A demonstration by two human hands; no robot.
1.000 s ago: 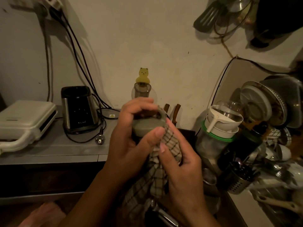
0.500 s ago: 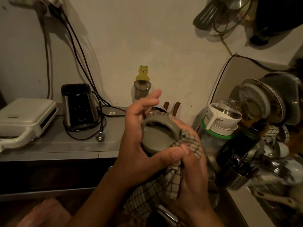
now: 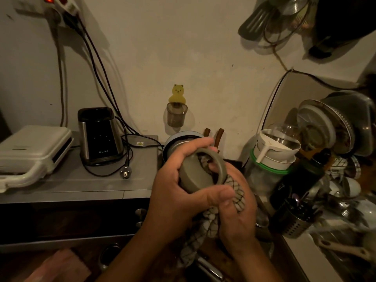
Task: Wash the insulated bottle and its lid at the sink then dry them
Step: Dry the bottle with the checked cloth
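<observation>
A grey-green bottle lid (image 3: 192, 178) with a loop handle is held in front of me, its flat top facing left. My left hand (image 3: 175, 192) grips it, fingers over the top and thumb underneath. A checked cloth (image 3: 205, 224) hangs down between both hands. My right hand (image 3: 237, 208) holds the cloth against the lid's right side, with cloth and a fingertip showing through the loop. Behind the hands sits a round pale-blue container with a steel inside (image 3: 179, 141). I cannot tell whether that is the bottle.
A grey counter (image 3: 67, 184) on the left carries a white sandwich maker (image 3: 30, 151), a black blender base (image 3: 99, 135) and a loose plug (image 3: 126, 171). A crowded dish rack (image 3: 325, 151) and cutlery holder (image 3: 295, 220) fill the right. Utensils (image 3: 264, 17) hang above.
The lid has been turned in my left hand, so its flat top faces left. My right hand has pushed the cloth up into the loop handle. Both hands have shifted slightly right.
</observation>
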